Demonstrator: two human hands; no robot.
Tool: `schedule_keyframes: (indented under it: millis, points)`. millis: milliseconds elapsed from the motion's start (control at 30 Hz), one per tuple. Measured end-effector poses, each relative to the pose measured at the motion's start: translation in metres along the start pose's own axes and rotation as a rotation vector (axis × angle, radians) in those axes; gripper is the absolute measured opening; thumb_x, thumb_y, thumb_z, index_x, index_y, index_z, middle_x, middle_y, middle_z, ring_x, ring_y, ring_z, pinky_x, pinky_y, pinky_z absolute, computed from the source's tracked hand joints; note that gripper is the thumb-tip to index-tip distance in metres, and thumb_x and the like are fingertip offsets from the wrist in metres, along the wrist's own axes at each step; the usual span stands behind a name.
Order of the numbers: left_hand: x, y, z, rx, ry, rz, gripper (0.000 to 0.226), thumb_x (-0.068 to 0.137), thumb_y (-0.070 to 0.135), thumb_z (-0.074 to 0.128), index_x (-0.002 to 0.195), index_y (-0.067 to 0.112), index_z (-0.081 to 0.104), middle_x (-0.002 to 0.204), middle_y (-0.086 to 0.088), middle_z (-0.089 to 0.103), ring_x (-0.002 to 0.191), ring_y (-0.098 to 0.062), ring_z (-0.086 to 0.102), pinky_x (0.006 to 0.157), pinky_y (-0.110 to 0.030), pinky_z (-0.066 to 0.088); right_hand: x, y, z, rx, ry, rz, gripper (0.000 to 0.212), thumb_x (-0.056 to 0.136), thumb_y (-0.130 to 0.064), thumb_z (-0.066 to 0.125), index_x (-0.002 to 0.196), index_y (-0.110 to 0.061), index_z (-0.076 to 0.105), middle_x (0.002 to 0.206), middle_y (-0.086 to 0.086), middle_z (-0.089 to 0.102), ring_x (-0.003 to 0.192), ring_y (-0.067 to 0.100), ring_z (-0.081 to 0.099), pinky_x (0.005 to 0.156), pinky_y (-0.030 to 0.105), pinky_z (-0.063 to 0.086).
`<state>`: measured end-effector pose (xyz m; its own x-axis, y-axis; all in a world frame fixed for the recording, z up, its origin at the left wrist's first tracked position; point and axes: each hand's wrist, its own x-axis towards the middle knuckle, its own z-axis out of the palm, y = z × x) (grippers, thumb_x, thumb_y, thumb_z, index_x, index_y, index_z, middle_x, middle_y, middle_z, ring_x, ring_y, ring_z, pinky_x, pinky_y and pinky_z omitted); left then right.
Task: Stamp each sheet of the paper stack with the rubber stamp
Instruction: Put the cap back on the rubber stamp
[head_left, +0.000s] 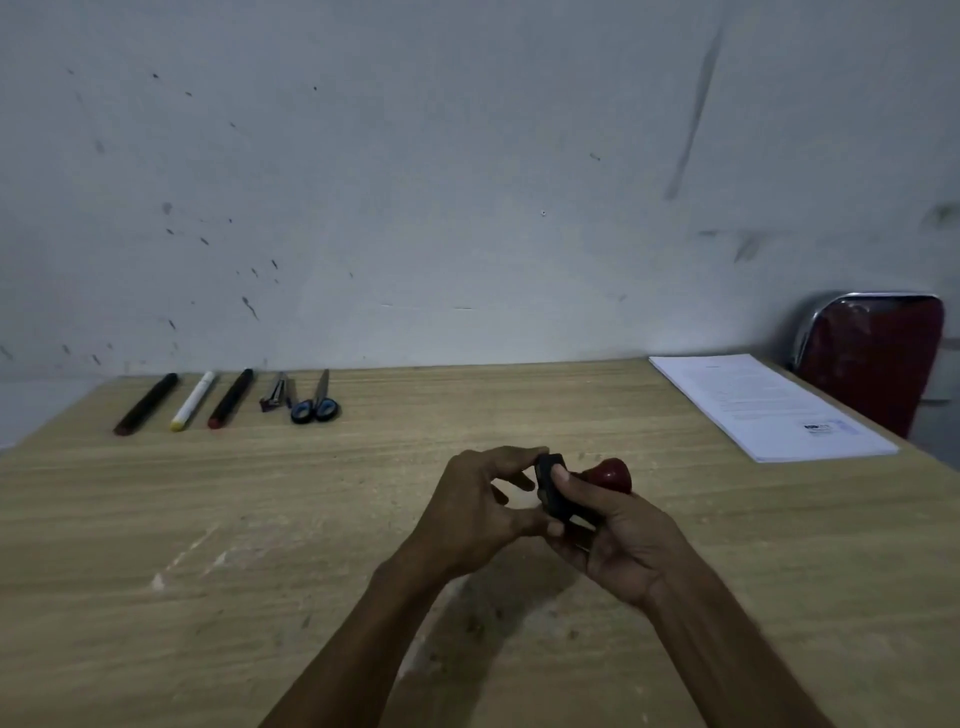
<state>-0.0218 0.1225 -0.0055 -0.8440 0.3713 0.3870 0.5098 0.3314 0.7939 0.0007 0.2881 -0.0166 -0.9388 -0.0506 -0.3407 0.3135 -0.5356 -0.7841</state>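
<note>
Both hands are raised just above the light wood-grain table (260, 493), near its middle and toward the near edge. The right hand (618, 540) is curled round the rubber stamp with the rounded dark red handle (613, 474), thumb laid along the black stamp base; the handle points away from the person and to the right, so the stamp lies tilted on its side in the grip rather than upright. The left hand (478, 512) meets it from the left, its forefinger and thumb bent toward the black base and touching or pinching it at top and bottom; whether it bears any of the weight cannot be told. The stamp is clear of the table surface.

The white stack of printed paper sheets (769, 405) lies flat at the far right corner of the table, well apart from the hands, a small dark and blue mark showing near its near right corner.

Along the far left edge lie, left to right, a black marker (146, 404), a white marker with a yellow end (192, 400), a second black marker with a red end (231, 398), a small metal stapler (274, 398) and blue-handled scissors (317, 401). A red chair with a chrome frame (872, 358) stands beyond the right corner.
</note>
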Motion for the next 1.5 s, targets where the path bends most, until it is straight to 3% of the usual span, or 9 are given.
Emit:
schedule_keyframes:
  millis: [167,300,533,733,900,1000,1233,1333,1500]
  points:
    - [0.0,0.0,0.003,-0.03,0.006,0.017,0.067,0.062,0.025,0.087,0.124,0.031,0.061,0.112,0.014,0.07,0.098,0.002,0.064,0.081,-0.028,0.054,-0.003,0.001,0.001,0.072,-0.007,0.033,0.042,0.056,-0.011,0.086,0.093,0.006,0.073,0.086,0.019,0.071,0.052,0.023,0.061,0.061,0.036,0.059]
    - [0.004,0.004,0.004,-0.062,0.021,0.028,0.063,0.062,0.023,0.087,0.121,0.027,0.064,0.109,0.012,0.071,0.1,0.002,0.064,0.084,-0.032,0.054,-0.002,-0.003,0.004,0.157,-0.014,0.061,0.036,0.056,-0.008,0.086,0.086,0.008,0.076,0.086,0.019,0.072,0.054,0.022,0.062,0.058,0.034,0.058]
    - [0.009,0.008,0.011,-0.177,0.076,0.053,0.055,0.067,0.013,0.085,0.114,0.03,0.063,0.108,0.008,0.071,0.102,-0.004,0.066,0.089,-0.023,0.053,-0.004,-0.01,0.011,0.212,-0.002,0.013,0.028,0.061,-0.012,0.085,0.082,0.005,0.077,0.091,0.023,0.072,0.07,0.027,0.072,0.061,0.034,0.059]
    - [0.009,0.006,0.005,-0.535,0.036,-0.023,0.053,0.076,0.0,0.075,0.125,0.009,0.058,0.114,-0.005,0.071,0.108,-0.02,0.067,0.089,-0.028,0.054,-0.011,-0.024,0.007,0.312,-0.176,0.054,0.041,0.074,0.0,0.073,0.114,0.008,0.065,0.113,0.031,0.065,0.094,0.034,0.07,0.07,0.039,0.06]
    - [0.009,0.003,0.006,-0.75,-0.015,-0.096,0.058,0.077,0.005,0.074,0.131,0.013,0.053,0.121,-0.009,0.067,0.115,-0.023,0.063,0.089,-0.028,0.053,-0.013,-0.026,0.009,0.316,-0.264,0.073,0.032,0.077,0.003,0.066,0.108,0.011,0.066,0.115,0.031,0.064,0.097,0.034,0.07,0.074,0.041,0.061]
    - [0.01,0.002,0.005,-0.786,-0.041,-0.107,0.059,0.076,0.008,0.075,0.131,0.014,0.052,0.122,-0.01,0.067,0.116,-0.025,0.062,0.089,-0.029,0.053,-0.012,-0.027,0.013,0.248,-0.258,0.045,0.022,0.076,0.002,0.064,0.094,0.006,0.074,0.106,0.026,0.069,0.085,0.029,0.073,0.07,0.038,0.061]
    - [0.007,-0.003,0.0,-0.572,-0.051,-0.11,0.06,0.07,0.007,0.082,0.124,0.016,0.057,0.117,-0.004,0.07,0.108,-0.019,0.067,0.084,-0.031,0.056,-0.005,-0.022,0.012,0.127,-0.141,0.029,0.025,0.067,0.009,0.065,0.089,0.004,0.076,0.092,0.022,0.072,0.061,0.021,0.068,0.057,0.029,0.057]
    - [0.014,-0.002,-0.002,-0.252,-0.009,-0.131,0.07,0.058,0.018,0.09,0.121,0.02,0.061,0.112,0.003,0.07,0.097,-0.008,0.069,0.08,-0.027,0.058,0.0,-0.022,0.003,-0.133,0.009,-0.079,0.036,0.068,0.012,0.07,0.104,0.004,0.07,0.094,0.024,0.073,0.065,0.023,0.069,0.059,0.031,0.055]
    - [0.029,0.001,0.006,0.043,-0.067,-0.022,0.047,0.058,0.016,0.086,0.103,0.021,0.072,0.091,0.007,0.073,0.079,-0.001,0.069,0.065,-0.015,0.055,-0.001,-0.022,-0.008,-0.29,0.09,-0.196,0.032,0.077,0.009,0.071,0.109,0.003,0.068,0.091,0.022,0.074,0.083,0.033,0.073,0.071,0.039,0.058]
